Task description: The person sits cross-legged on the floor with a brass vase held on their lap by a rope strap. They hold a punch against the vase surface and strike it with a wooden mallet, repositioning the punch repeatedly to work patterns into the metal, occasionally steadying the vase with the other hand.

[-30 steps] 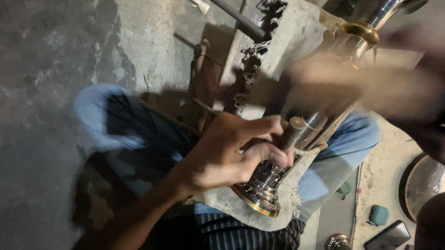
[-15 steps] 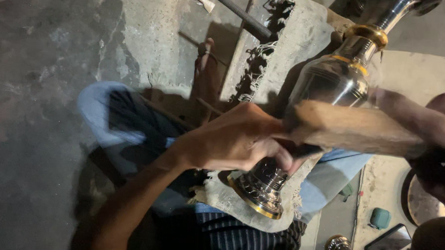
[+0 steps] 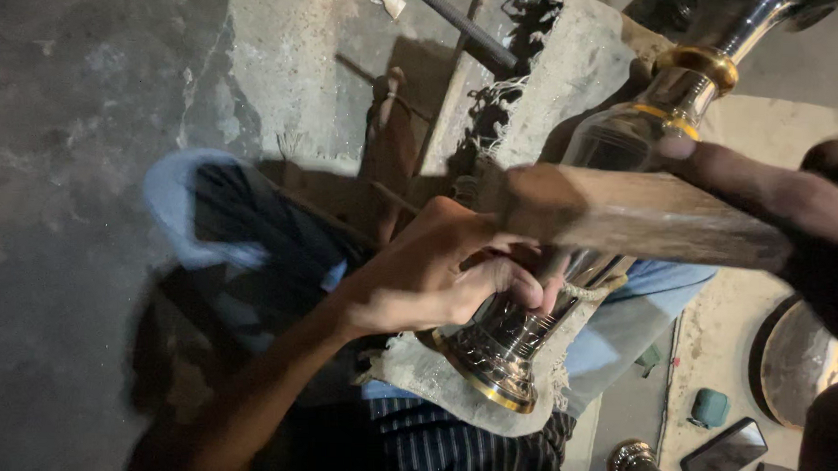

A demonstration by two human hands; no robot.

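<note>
A tall shiny metal vessel (image 3: 627, 131) with gold bands lies tilted across my lap, its flared base (image 3: 498, 364) pointing down and its neck reaching the top right. My left hand (image 3: 436, 283) is wrapped around the vessel's narrow lower stem just above the base. In my right hand (image 3: 791, 216), at the right edge, is a thick wooden block (image 3: 624, 215), which lies crosswise against the vessel's body. Whether the wood touches the metal is unclear.
A frayed grey cloth (image 3: 414, 365) lies under the base on my striped clothing. A concrete slab (image 3: 573, 74) and a dark rod (image 3: 463, 28) are behind. At the lower right are a phone (image 3: 722, 455), a small teal case (image 3: 710, 406), a round metal dish (image 3: 795, 360) and another metal piece (image 3: 639, 461).
My right hand has swung the wooden block down and left from a blurred raised position to across the vessel's body. My left hand has kept its grip on the stem.
</note>
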